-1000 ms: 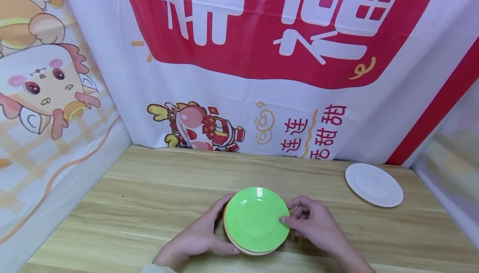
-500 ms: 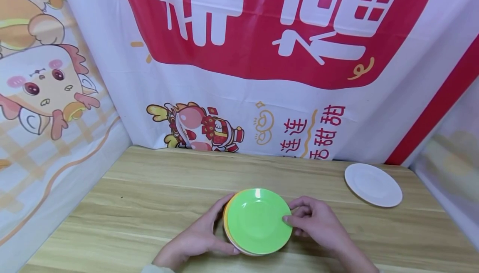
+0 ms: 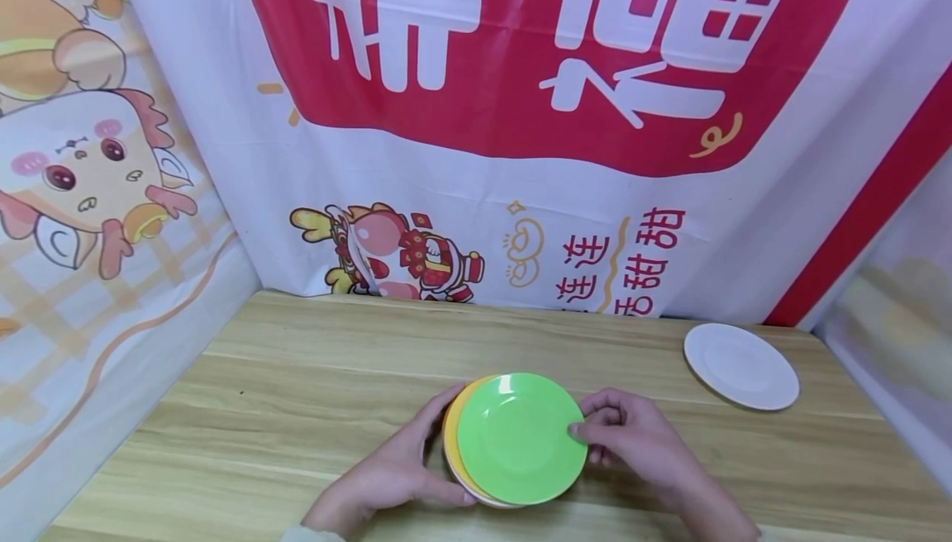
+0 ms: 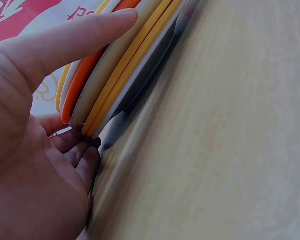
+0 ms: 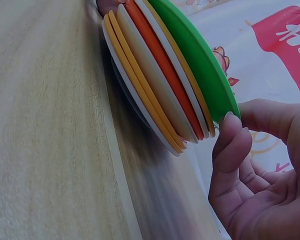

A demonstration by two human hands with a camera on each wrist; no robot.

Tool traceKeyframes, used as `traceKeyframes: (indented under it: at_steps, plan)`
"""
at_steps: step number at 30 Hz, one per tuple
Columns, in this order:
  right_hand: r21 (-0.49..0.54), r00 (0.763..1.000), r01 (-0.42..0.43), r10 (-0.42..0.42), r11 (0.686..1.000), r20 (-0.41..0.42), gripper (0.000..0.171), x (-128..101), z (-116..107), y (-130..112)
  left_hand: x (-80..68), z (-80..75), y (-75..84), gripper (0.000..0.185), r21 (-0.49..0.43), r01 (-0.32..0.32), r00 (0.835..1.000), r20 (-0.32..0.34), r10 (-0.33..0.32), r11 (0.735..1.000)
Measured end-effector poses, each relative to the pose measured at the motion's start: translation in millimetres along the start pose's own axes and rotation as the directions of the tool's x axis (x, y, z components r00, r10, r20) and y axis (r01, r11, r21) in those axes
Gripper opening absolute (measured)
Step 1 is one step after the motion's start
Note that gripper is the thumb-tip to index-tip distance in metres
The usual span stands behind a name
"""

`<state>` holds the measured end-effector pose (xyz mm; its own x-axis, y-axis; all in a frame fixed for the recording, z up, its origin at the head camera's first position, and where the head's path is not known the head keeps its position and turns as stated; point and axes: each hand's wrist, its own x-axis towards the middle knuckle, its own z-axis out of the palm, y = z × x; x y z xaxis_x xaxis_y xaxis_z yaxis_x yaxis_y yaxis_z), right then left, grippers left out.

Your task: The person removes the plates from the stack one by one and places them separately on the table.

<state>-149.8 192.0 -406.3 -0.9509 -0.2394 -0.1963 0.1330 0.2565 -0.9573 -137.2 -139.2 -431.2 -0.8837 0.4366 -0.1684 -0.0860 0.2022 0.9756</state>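
A stack of plates [image 3: 468, 451] is set on the wooden table [image 3: 260, 410], near the front edge and in the middle; the green plate [image 3: 521, 437] is on top, and it is slid a little to the right, so a yellow plate [image 3: 452, 435] shows under it on the left; from the side, in the right wrist view, white, orange and yellow plates [image 5: 155, 95] are seen packed under the green one.

The stack is held at its left side by the left hand [image 3: 387, 476]; the thumb is laid along the front rim and the fingers are curled round the back, with fingertips tucked under the bottom plate.

The green plate is pinched at its right rim by the right hand [image 3: 632, 439]; the thumb tip is pressed on the edge and the other fingers are bent below it.

A white plate [image 3: 741, 366] is left by itself at the back right of the table, well apart from the stack; nothing is seen lying on any plate.

A red and white banner [image 3: 521, 112] is hung behind the table.
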Motion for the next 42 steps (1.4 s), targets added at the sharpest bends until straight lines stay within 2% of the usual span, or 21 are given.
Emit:
traceKeyframes:
  at_steps: [13,33,42]
  plan:
    - [0.044,0.999,-0.007,0.005,0.999,0.036,0.037,1,-5,0,0.7,0.4,0.8,0.125,0.015,0.02,1.0,-0.008,-0.02,1.0]
    - [0.075,0.992,0.018,-0.028,0.997,0.124,0.045,1,-7,5,0.2,-0.1,1.4,0.124,0.01,0.017,1.0,-0.006,-0.017,1.0]
    - [0.129,0.99,-0.006,-0.012,0.992,0.14,0.045,1,-11,6,0.5,-0.2,-0.1,0.125,0.007,0.008,1.0,-0.003,-0.008,1.0]
